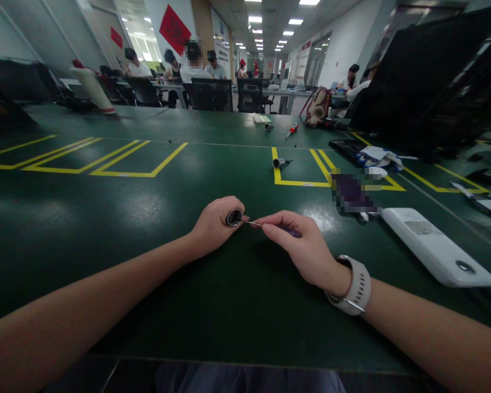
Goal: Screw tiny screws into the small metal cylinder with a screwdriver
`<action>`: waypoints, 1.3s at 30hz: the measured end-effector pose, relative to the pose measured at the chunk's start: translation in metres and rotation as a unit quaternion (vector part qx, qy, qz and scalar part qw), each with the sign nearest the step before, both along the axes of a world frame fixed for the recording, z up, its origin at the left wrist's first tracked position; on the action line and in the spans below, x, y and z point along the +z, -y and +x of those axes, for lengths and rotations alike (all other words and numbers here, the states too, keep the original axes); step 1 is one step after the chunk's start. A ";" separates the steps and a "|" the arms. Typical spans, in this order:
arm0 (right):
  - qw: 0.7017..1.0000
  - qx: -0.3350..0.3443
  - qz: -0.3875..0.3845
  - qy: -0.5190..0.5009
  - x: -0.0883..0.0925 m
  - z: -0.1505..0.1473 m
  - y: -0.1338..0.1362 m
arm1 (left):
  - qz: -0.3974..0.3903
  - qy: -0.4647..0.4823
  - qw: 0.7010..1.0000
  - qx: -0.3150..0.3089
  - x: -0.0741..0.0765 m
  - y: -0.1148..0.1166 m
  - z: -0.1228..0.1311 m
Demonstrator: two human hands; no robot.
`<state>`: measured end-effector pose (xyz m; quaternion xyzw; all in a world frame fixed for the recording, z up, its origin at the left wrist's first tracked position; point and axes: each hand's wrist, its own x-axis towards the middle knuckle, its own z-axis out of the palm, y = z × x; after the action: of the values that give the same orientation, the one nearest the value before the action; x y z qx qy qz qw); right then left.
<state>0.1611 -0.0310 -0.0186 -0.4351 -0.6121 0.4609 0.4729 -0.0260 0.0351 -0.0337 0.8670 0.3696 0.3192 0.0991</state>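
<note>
Round, hollow-ended, silver-rimmed metal piece (234, 218): clasped in left hand (216, 227), above green tabletop (180, 311). Slim metal-shanked tool with dark purple handle (292, 232): pinched in right hand (305, 245), shank reaching the piece's side. Status: apparently under way; remainder cannot be told.

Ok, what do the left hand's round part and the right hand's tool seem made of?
Round part in the left hand: probably metal, polished-looking, as its rim shines silvery. Tool shaft from the right hand: likely metal, smooth, since its thin length looks bright grey. Tool handle: perhaps plastic, judging by its dark purple colour; finish unclear because the hand covers much.
</note>
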 end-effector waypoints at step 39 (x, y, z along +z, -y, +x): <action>0.999 0.009 -0.030 -0.044 -0.006 0.000 -0.004 | -0.014 0.008 1.000 0.016 -0.002 -0.002 -0.001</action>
<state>0.1612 -0.0267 -0.0248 -0.4229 -0.5804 0.5015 0.4824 -0.0270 0.0373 -0.0359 0.8570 0.3872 0.3220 0.1092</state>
